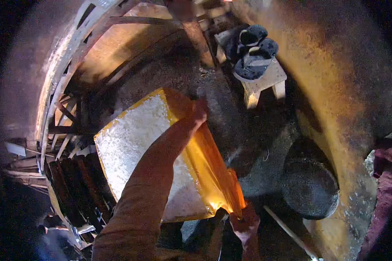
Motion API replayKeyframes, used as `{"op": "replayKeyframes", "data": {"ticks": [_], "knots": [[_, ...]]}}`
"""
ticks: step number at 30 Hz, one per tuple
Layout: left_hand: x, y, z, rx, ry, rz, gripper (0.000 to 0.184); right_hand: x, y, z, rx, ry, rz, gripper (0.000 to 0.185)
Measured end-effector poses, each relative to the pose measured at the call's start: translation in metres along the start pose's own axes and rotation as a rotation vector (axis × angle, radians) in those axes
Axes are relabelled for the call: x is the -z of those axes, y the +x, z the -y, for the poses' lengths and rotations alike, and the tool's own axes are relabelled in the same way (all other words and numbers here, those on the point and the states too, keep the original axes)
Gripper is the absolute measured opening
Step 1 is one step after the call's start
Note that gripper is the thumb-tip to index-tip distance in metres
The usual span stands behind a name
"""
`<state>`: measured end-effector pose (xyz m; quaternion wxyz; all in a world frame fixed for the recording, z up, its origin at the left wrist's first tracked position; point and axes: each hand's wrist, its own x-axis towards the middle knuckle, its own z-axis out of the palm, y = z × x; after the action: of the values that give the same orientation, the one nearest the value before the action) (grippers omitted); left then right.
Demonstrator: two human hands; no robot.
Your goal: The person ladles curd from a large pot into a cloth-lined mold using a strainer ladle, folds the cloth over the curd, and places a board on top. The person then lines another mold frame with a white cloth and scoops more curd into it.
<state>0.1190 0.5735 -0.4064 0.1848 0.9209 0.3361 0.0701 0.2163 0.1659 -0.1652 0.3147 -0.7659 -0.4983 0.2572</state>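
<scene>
In my head view, the white block lies under my left forearm, its long axis running away from me, with the orange sheet along its right edge. My left hand is at the far right corner, its grip too blurred to tell; my right hand pinches the sheet beyond the near right corner. Farther right stands a dark vessel, contents unclear.

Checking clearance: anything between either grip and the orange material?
Nothing visible: left grip and right grip both reach the orange material directly. The left forearm crosses in front of the white surface, hiding part.
</scene>
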Motion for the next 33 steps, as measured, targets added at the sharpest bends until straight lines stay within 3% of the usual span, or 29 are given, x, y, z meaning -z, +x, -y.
{"op": "replayKeyframes", "data": {"ticks": [3, 5, 6, 7, 9, 11, 12, 15, 17, 19, 21, 23, 26, 30, 33], "knots": [[0.030, 0.033, 0.034, 0.028, -0.770, -0.627, 0.032, 0.018, -0.015, 0.018, -0.186, 0.044, -0.005, 0.019], [0.129, 0.052, 0.015, -0.220, 0.261, -0.261, 0.029, 0.029, -0.019, 0.039, -0.268, -0.013, 0.011, 0.020], [0.185, 0.055, 0.006, -0.015, 0.919, 0.404, 0.026, 0.034, -0.021, 0.053, -0.409, -0.074, 0.010, 0.018], [0.211, 0.056, 0.020, -0.078, 0.966, 0.338, 0.023, 0.036, -0.023, 0.064, -0.544, -0.137, 0.009, 0.017], [0.259, 0.052, 0.044, -0.118, 1.007, 0.256, 0.020, 0.034, -0.050, 0.066, -0.556, -0.257, 0.064, 0.021], [0.315, 0.042, 0.056, -0.006, 0.966, 0.012, 0.016, 0.034, -0.062, 0.082, -0.126, -0.615, -0.036, 0.028], [0.346, 0.035, 0.061, 0.035, 0.945, -0.078, 0.015, 0.034, -0.072, 0.094, -0.158, -0.588, -0.068, 0.028], [0.426, -0.003, 0.081, 0.084, 0.761, -0.050, 0.017, 0.017, -0.096, 0.144, -0.390, -0.438, -0.118, 0.027], [0.457, -0.031, 0.107, 0.090, 0.853, -0.334, 0.019, -0.004, -0.117, 0.175, -0.465, -0.404, -0.160, 0.027], [0.481, -0.068, 0.145, 0.078, 0.783, -0.335, 0.019, -0.030, -0.138, 0.204, -0.512, -0.379, -0.184, 0.027], [0.491, -0.109, 0.192, 0.064, 0.721, -0.323, 0.019, -0.062, -0.156, 0.231, -0.552, -0.343, -0.184, 0.026], [0.482, -0.155, 0.230, 0.150, 0.714, -0.443, 0.014, -0.096, -0.170, 0.252, -0.585, -0.312, -0.170, 0.026], [0.471, -0.216, 0.272, 0.386, 0.462, -0.063, 0.018, -0.146, -0.182, 0.273, -0.624, -0.259, -0.128, 0.026], [0.382, -0.289, 0.339, 0.425, 0.246, -0.223, 0.012, -0.196, -0.191, 0.287, -0.685, -0.192, -0.057, 0.025], [0.328, -0.327, 0.366, 0.626, 0.154, -0.339, 0.011, -0.222, -0.199, 0.292, -0.730, -0.155, -0.012, 0.025]]}}
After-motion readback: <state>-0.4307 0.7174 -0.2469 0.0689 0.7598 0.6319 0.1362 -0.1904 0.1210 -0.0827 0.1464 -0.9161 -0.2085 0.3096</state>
